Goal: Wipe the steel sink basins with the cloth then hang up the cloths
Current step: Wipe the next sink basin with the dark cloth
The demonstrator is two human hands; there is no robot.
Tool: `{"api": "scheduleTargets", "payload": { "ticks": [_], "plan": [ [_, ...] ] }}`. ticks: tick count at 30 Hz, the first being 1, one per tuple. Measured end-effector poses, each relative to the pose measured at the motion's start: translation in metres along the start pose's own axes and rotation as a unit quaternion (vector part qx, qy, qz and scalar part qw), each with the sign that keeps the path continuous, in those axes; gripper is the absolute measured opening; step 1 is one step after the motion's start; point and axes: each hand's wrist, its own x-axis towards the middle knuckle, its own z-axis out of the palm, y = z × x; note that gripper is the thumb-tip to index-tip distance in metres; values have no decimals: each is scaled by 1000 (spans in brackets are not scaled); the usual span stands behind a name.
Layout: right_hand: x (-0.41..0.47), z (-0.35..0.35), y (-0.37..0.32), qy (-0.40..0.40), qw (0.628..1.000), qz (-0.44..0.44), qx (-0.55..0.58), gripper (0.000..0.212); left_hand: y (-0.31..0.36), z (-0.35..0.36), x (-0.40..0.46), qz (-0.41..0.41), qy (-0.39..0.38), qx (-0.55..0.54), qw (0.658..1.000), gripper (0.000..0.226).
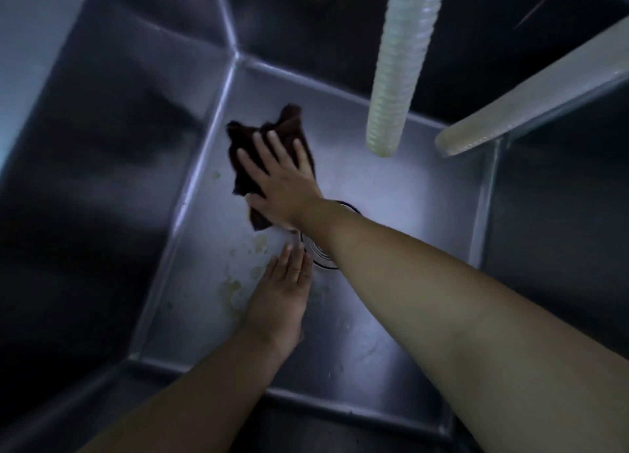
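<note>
Under right hand (pixel 286 183): cloth (pixel 243 156), pressed flat on basin floor (pixel 391 193).

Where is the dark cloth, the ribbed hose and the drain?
dark cloth (pixel 243 166): head view, on its left part beside the fingers.
ribbed hose (pixel 396 64): head view, midway along its length.
drain (pixel 315 251): head view, on its rim left of the forearm.

A pale ribbed hose (pixel 401 64) is hanging down in dim bluish light — just right of it, a second clear hose (pixel 531 98) is slanting in, both ends open.
</note>
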Motion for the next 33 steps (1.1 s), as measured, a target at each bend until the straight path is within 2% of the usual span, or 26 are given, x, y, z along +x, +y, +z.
{"api": "scheduleTargets", "payload": {
  "ticks": [3,6,11,16,19,23,28,29,30,32,33],
  "plan": [
    [-6,1,-9,-8,998,-58,-3,67,1,-1,-1,-8,-7,-5,1000,119],
    [-11,-2,8,8,998,-58,-9,66,4,-3,-2,-13,-5,2,1000,116],
    [-37,-4,62,77,991,105,39,67,4,-3,-2,-20,-5,13,1000,119],
    [-98,-2,130,98,961,256,33,71,1,-4,-4,-13,-7,-3,1000,124],
    [-134,-6,168,81,923,375,20,76,2,-4,-6,-17,7,3,1000,110],
    [-128,-9,180,104,867,486,45,66,5,-7,-5,-23,23,-13,999,89],
    [-30,-31,150,144,717,650,209,75,1,-9,-1,-7,21,-28,999,81],
    [-6,-36,140,142,704,661,215,73,0,-10,-1,-6,19,-30,999,80],
    [15,-42,124,144,709,661,200,69,-1,-11,-2,-12,24,-38,999,77],
    [45,-48,89,192,751,620,124,66,-2,-14,-3,-8,82,-25,996,61],
    [58,-47,72,205,769,596,106,67,-2,-18,-4,-15,85,-36,996,62]
  ]
}}
